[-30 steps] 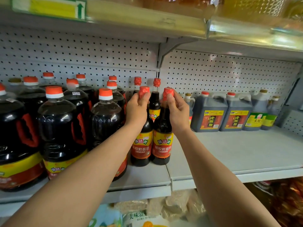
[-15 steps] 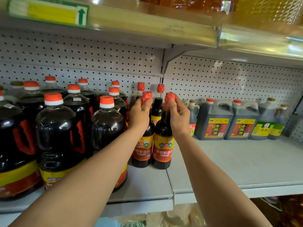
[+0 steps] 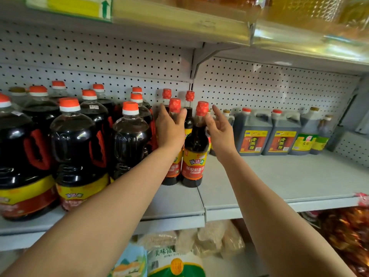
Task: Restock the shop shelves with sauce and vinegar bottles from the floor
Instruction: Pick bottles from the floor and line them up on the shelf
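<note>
Sauce bottles (image 3: 194, 148) are standing upright mid-shelf (image 3: 279, 176); left hand (image 3: 169, 130) and right hand (image 3: 220, 132) are hovering with fingers spread, holding nothing. Probably glass, heavy, slick, so I'm guessing grab the neck.

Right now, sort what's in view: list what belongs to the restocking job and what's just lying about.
Job:
left hand
right hand
two slim sauce bottles
big sauce jugs
vinegar jugs
shelf

Lying about:
sacks below
red packets
oil bottles above
</note>
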Demonstrator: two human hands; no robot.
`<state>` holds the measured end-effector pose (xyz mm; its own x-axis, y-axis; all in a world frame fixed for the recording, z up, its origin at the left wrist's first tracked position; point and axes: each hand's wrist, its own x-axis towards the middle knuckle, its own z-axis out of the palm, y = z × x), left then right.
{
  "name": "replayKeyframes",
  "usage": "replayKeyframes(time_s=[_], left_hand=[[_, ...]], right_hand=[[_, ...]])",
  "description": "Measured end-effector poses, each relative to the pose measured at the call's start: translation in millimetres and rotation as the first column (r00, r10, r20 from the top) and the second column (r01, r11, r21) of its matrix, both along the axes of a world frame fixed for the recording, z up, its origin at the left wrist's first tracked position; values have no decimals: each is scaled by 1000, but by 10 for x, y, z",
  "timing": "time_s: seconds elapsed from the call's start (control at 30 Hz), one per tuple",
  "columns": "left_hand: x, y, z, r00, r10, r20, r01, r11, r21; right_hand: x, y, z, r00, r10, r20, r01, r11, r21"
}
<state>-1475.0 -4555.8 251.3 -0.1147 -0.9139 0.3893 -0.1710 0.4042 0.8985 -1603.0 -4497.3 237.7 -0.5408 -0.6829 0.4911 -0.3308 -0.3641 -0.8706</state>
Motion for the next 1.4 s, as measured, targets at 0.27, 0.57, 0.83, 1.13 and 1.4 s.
replayKeyframes(time_s=[0.27,0.57,0.83,1.13,1.4], left_hand=[[71,592,-101,999,-19,-31,10,961,-277],[307,969,-774,901,-364,236,386,921,-51],[883,1380,-1685,755,-417,506,468,883,30],[1172,1724,-2577,560,-555,615,572,796,199],[1149,2055,-3532,423,-658,623,587,723,364]], right_hand=[[29,784,-28,940,-268,-212,301,943,141],[303,1876,-451,707,-355,-611,683,566,462],[972,2654,-1347,663,-248,-706,747,283,602],[1462,3328,-2136,717,-236,-656,691,108,715],[1617,3552,-3265,795,-302,-525,572,86,816]])
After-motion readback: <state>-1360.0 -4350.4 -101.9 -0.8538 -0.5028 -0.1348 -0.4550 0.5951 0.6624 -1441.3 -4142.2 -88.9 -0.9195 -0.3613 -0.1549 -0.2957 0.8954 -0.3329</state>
